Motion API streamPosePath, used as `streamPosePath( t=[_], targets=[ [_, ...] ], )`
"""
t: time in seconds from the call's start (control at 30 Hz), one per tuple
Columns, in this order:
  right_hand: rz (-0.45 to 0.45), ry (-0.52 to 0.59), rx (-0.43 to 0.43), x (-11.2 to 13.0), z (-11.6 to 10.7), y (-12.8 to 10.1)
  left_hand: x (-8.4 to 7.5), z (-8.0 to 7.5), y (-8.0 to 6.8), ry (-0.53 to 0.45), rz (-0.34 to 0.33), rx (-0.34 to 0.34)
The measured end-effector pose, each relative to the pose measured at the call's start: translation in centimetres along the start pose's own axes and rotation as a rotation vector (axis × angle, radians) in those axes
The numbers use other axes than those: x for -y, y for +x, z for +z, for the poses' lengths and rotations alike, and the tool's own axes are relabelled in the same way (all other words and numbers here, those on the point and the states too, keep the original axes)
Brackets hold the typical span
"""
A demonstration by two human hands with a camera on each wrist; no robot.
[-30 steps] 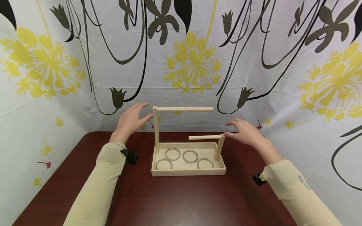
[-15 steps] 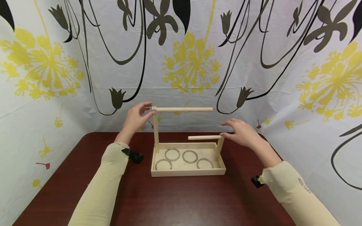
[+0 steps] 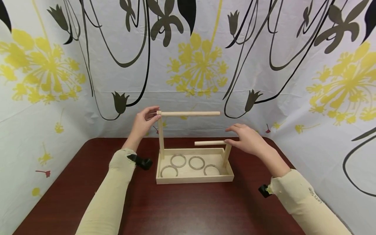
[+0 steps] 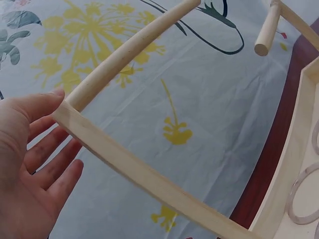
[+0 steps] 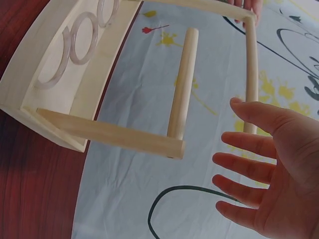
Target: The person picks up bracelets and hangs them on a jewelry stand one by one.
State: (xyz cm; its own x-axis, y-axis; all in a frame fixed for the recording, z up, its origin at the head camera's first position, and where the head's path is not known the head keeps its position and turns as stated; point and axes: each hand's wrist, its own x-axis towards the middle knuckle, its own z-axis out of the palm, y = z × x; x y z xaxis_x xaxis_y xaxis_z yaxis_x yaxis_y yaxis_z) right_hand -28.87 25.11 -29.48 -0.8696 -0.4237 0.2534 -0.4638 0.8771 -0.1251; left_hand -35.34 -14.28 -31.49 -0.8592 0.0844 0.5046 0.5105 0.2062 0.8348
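At the centre of the head view we see a shallow wooden tray [image 3: 194, 179] on the dark red counter [image 3: 188, 209], with four metal rings [image 3: 178, 161] lying flat inside it. A tall post [image 3: 161, 135] rises from the tray's left end and carries a long dowel [image 3: 189, 113] that runs to the right; a short post [image 3: 226, 155] at the right end carries a short dowel [image 3: 209, 143] that points left.

Our left hand [image 3: 143, 123] sits at the top of the tall post, left of frame centre. In the left wrist view its thumb [image 4: 35, 105] touches the corner where post and dowel meet, while the fingers [image 4: 50, 167] lie spread and straight beneath it, so this grip is released, not clenched. Our right hand [image 3: 247, 139] hovers just beside the top of the short post, right of centre. The right wrist view shows its fingers [image 5: 244, 167] splayed and apart from the wood, grasping nothing.

We judge the stand to be the weak point. A push on the high corner by the left thumb could tip the light tray or slide it along the counter, and the rings would then shift or spill. The right hand, closing in from the side, could knock the short post and skew the whole frame.
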Motion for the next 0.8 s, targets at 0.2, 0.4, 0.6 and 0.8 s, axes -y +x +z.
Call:
streamPosePath(
  t=[0.2, 0.4, 0.6, 0.8],
  targets=[
    [-0.013, 0.014, -0.008, 0.6, 0.2, 0.1, 0.3, 0.3, 0.0, -0.024, -0.007, -0.01],
    [-0.032, 0.026, -0.025, 1.2, 0.5, 0.2, 0.6, 0.6, -0.1, -0.013, -0.044, -0.02],
    [-0.047, 0.047, -0.033, 1.9, 0.6, 0.2, 0.7, 0.9, 0.0, -0.041, -0.074, -0.026],
    [-0.041, 0.06, -0.03, 2.4, 0.7, 0.2, 0.8, 0.9, -0.1, -0.068, -0.074, -0.03]
  ],
)
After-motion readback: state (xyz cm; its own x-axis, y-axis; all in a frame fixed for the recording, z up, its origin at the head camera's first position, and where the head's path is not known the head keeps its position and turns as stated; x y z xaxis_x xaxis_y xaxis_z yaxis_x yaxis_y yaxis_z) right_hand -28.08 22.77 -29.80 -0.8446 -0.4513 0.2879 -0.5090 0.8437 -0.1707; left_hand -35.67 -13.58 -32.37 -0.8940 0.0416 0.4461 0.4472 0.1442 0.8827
